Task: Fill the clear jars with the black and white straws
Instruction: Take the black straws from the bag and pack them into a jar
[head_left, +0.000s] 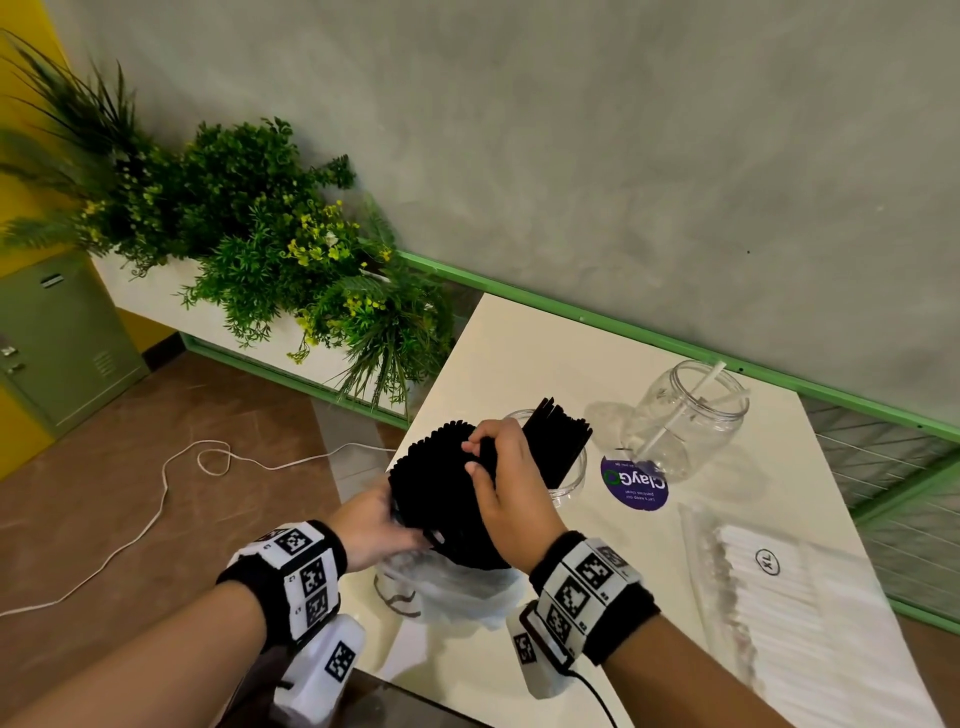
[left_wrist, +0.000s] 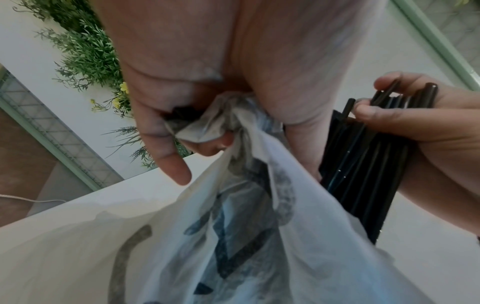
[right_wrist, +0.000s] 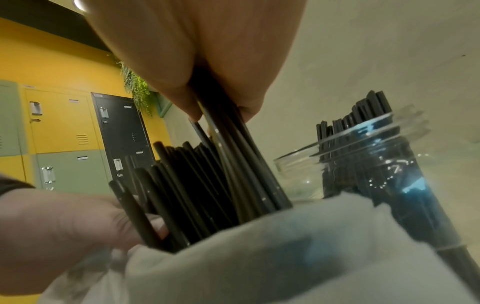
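At centre frame, the left hand (head_left: 371, 522) grips a bunched plastic bag (head_left: 457, 592) of black straws (head_left: 436, 483). The right hand (head_left: 501, 483) pinches several straws from the bundle. Just behind, a jar (head_left: 566, 478) holds black straws; a second jar (head_left: 685, 421), right, holds white straws (head_left: 680, 415).

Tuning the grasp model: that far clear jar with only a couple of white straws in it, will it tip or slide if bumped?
Probably slides easily: the far clear jar looks like thin plastic, nearly empty, standing on a smooth table. Tipping seems less likely, since it looks squat and wide. The white straws lean on the rim, so a knock could shift them.
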